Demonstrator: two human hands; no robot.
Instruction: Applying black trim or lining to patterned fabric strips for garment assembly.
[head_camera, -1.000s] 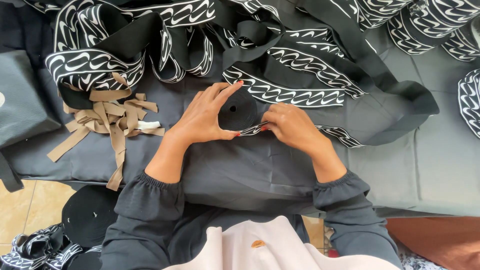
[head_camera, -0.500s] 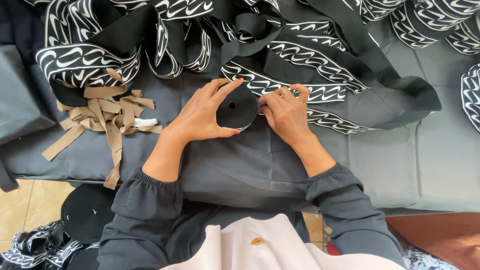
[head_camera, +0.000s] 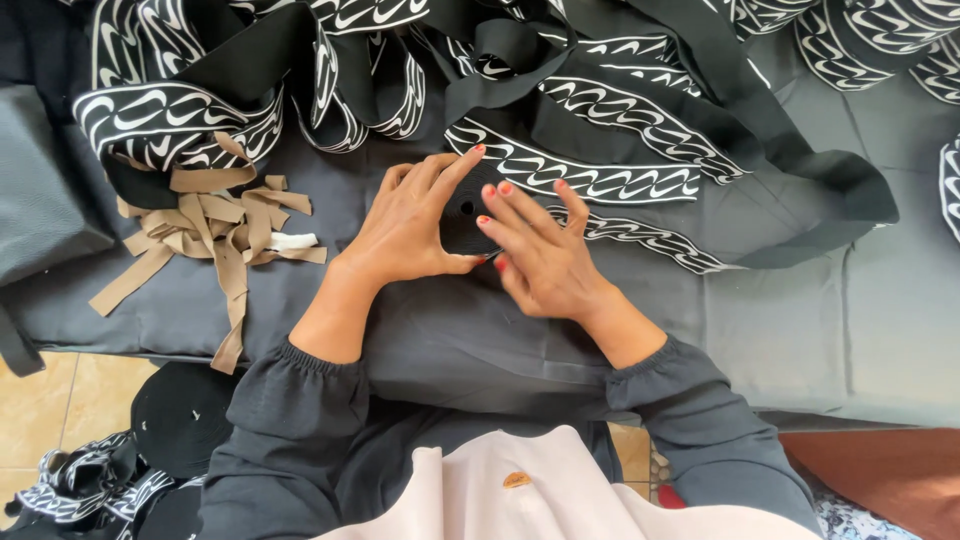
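A small round piece of black fabric (head_camera: 466, 214) with a tiny hole near its top lies flat on the grey cloth-covered desk (head_camera: 800, 330), just above the middle of the view. The left hand (head_camera: 412, 228) grips its left edge, thumb under and fingers curved over; the right hand (head_camera: 540, 250) lies on its right side with fingers spread flat, pressing rather than clasping. Half a second ago the right hand was bunched at the disc's upper right rim; now its fingers have opened and slid across it. At 12 o'clock, wide black woven bands (head_camera: 560, 170) with white wave patterns lie tangled, one strip touching the fingertips. At 9 o'clock sits a loose heap of tan strips (head_camera: 215, 225), with black caps (head_camera: 180, 415) on the floor at 7 o'clock.
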